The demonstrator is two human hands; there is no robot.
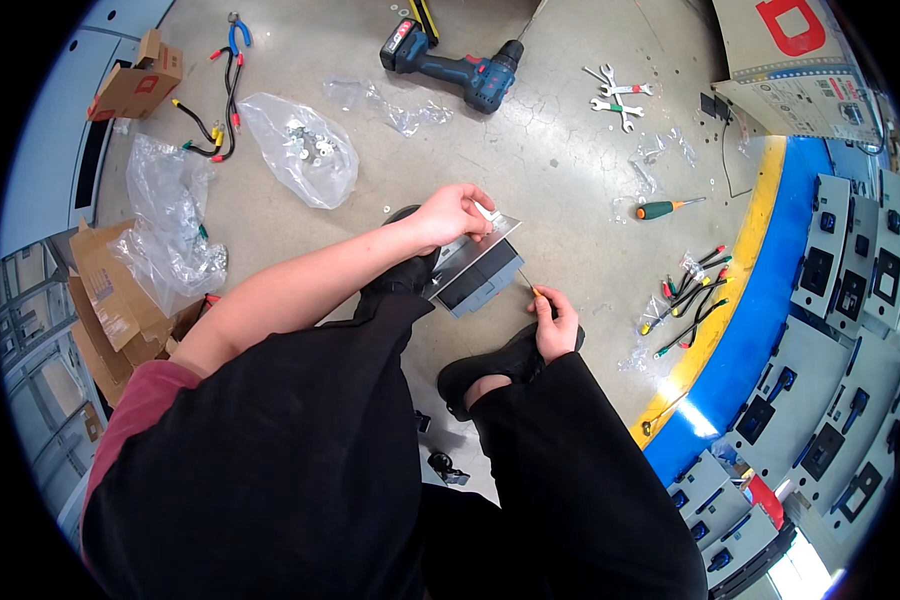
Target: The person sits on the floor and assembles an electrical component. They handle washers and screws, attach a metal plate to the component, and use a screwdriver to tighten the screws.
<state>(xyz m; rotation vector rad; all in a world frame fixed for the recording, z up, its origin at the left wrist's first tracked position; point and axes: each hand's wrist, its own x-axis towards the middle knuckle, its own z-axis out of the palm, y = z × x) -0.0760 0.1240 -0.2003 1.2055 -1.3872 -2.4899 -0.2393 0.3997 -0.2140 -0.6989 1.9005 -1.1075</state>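
My left hand [454, 214] is closed at the upper edge of a thin metal plate [467, 262]. A small white piece [487, 212] shows by its fingertips. Against the plate sits a dark grey, box-shaped device [485, 278], tilted between my shoes. My right hand [557, 326] is closed round a thin screwdriver [536, 291]. Its narrow shaft points up and left to the device's right side; whether the tip touches a screw is too small to tell. Most of the screwdriver's handle is hidden in my fingers.
On the floor ahead lie a cordless drill [460, 68], several wrenches [620, 97], and a bag of small hardware [305, 150]. A green-orange screwdriver [668, 208] and cables [688, 300] lie right. Cardboard [120, 290] and crumpled plastic [170, 220] lie left.
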